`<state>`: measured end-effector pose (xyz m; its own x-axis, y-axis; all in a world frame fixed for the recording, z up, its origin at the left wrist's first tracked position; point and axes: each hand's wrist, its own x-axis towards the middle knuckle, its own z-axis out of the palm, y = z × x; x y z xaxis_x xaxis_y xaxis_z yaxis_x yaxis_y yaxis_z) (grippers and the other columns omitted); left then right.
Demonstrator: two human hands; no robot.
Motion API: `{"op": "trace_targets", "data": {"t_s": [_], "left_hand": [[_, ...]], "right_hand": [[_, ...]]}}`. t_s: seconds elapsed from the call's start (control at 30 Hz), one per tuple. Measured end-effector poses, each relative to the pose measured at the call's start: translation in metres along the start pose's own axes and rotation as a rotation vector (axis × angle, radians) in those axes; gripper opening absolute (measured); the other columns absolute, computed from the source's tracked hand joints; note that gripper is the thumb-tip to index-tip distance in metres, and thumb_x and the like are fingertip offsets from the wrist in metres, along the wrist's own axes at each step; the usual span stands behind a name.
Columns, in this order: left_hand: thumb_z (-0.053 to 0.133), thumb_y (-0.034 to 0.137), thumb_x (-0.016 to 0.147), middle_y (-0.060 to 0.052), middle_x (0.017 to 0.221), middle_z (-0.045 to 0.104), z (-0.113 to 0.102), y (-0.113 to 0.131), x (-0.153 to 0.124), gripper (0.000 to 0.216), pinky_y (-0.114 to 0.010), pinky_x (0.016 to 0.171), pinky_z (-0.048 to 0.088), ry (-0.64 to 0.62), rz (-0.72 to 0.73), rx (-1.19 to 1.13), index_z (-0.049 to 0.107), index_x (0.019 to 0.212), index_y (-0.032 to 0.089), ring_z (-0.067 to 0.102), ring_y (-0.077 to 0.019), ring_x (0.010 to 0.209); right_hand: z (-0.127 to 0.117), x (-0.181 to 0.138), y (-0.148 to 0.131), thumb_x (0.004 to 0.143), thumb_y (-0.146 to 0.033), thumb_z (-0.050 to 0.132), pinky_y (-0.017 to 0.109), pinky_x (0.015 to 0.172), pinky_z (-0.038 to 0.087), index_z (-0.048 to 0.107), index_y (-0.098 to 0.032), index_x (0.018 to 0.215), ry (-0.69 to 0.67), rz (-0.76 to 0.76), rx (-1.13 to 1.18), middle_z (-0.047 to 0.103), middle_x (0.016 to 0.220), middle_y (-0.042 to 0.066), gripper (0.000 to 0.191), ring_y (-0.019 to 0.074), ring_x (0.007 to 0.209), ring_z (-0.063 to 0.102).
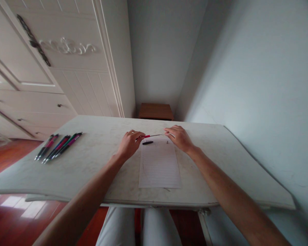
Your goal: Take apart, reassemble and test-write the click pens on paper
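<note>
My left hand [130,142] is closed on the red barrel of a pen [146,136], held above the top edge of a lined sheet of paper [159,167]. A thin dark refill [155,135] sticks out of the barrel toward the right. At its far tip, my right hand [178,136] has thumb and fingers pinched together; whatever sits between them is too small to make out. On the paper below lie a black pen part [148,142] and a tiny metallic piece [167,142].
Several pens [63,145] with coloured and black barrels lie in a group on the left of the white table [200,171]. A white wardrobe [92,85] stands beyond on the left. A brown wooden cabinet [156,111] is behind the table, and a pale wall [259,85] borders it on the right.
</note>
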<state>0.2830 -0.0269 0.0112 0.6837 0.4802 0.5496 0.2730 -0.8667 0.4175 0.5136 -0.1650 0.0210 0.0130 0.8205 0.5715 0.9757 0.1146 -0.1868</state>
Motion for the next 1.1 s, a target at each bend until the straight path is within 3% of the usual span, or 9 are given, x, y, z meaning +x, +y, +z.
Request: {"op": "trace_targets", "data": {"t_s": [1.1], "left_hand": [[0.061,0.026,0.09,-0.004,0.09,0.075,0.0,0.0036,0.0001,0.014,-0.033,0.082,0.049,-0.059,0.001,-0.014,0.075,0.093,0.023,0.064,-0.0202,0.084]], "right_hand": [[0.0034,0.0,-0.0045,0.095,-0.022,0.055,0.037,0.084,0.046,0.071,-0.016,0.112,-0.042,-0.079,-0.027,0.075,0.095,0.01,0.024,0.0229,0.091,0.063]]}}
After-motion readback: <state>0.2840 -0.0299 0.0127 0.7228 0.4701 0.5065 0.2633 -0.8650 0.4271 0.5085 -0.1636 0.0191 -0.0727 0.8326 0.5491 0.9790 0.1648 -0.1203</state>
